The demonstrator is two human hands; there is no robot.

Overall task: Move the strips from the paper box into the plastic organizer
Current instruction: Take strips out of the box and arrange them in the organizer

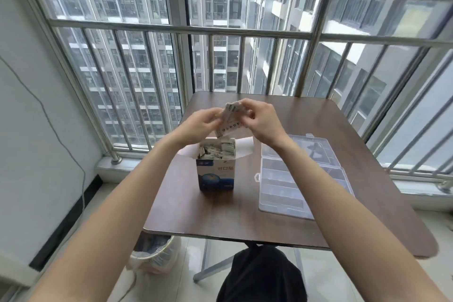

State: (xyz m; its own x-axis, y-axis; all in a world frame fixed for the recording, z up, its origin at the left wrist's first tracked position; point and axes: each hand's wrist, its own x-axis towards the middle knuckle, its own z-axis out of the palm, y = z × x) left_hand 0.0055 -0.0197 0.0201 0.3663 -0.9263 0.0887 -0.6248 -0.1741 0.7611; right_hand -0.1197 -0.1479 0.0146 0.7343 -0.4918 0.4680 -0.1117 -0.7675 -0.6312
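Holding a bunch of strips (229,121) above the open box (215,169), my right hand (263,122) pinches them while left fingers (208,117) curl alongside (contact unclear); organizer (301,174) sits right on the tabletop (355,130).

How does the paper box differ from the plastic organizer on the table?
The box is opaque printed cardboard; the organizer is clear plastic. The box stands upright and tall; the organizer lies flat and low, its lid folded open behind it. The box is packed with strips; the organizer's compartments look empty. Both sit open on the table, apart from each other.
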